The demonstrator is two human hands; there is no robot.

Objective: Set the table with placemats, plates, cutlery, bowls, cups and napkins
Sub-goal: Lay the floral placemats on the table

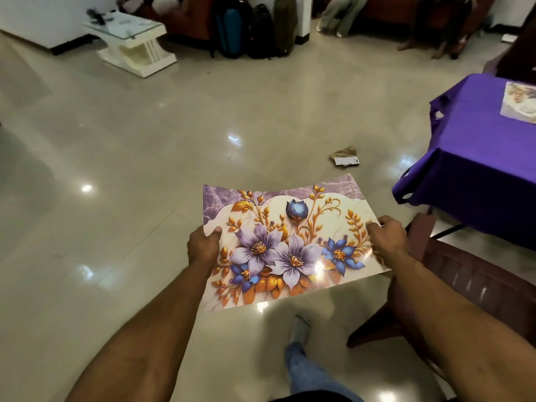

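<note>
Glossy rectangular floral-print placemat (287,245): held flat over floor, left hand (203,246) and right hand (387,236) pinching opposite short edges, likely for carrying level to purple-clothed table (475,158), well apart.

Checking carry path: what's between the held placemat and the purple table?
Head view: a brown chair by the right hand, then bare floor, between placemat and table.

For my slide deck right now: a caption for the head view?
Both hands, left hand and right hand, carry a floral placemat toward the purple-clothed table.
</note>
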